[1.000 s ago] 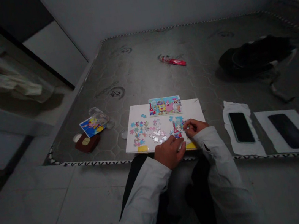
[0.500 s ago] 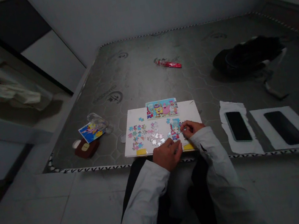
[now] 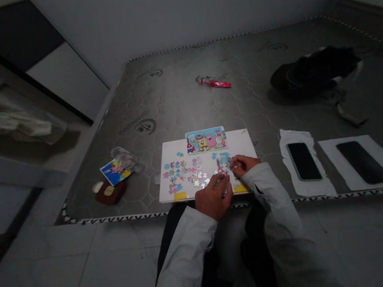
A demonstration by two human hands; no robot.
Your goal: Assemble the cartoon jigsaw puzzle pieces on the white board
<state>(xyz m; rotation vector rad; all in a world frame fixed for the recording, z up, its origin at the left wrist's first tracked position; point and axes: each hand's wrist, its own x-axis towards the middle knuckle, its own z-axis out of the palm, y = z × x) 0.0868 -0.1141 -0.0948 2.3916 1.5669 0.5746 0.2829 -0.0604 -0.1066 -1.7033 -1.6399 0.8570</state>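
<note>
On a white board point(image 3: 237, 139) lies a partly joined jigsaw puzzle point(image 3: 222, 160), its near side hidden by my fingers. My left hand point(image 3: 215, 197) reaches over the board's front edge, fingers loosely bent and apart, tips at the lower edge of the joined part. On the right side of that part, my right hand point(image 3: 244, 165) is closed in a pinch around what looks like a small puzzle piece. Loose puzzle pieces point(image 3: 198, 177) are spread over the left and middle of the board. Behind them lies a cartoon picture card point(image 3: 206, 140).
Left of the board are a brown case point(image 3: 110, 192), a blue-and-yellow card point(image 3: 117, 171) and a clear plastic item point(image 3: 125, 158). A red packet point(image 3: 216, 82) lies farther back. To the right are a phone point(image 3: 303, 162), a dark slab point(image 3: 363, 162) and a black cap point(image 3: 312, 73).
My left fingertips have moved slightly up, onto the lower edge of the joined pieces. My right hand stays pinched at the right side. The whole view has shifted slightly.
</note>
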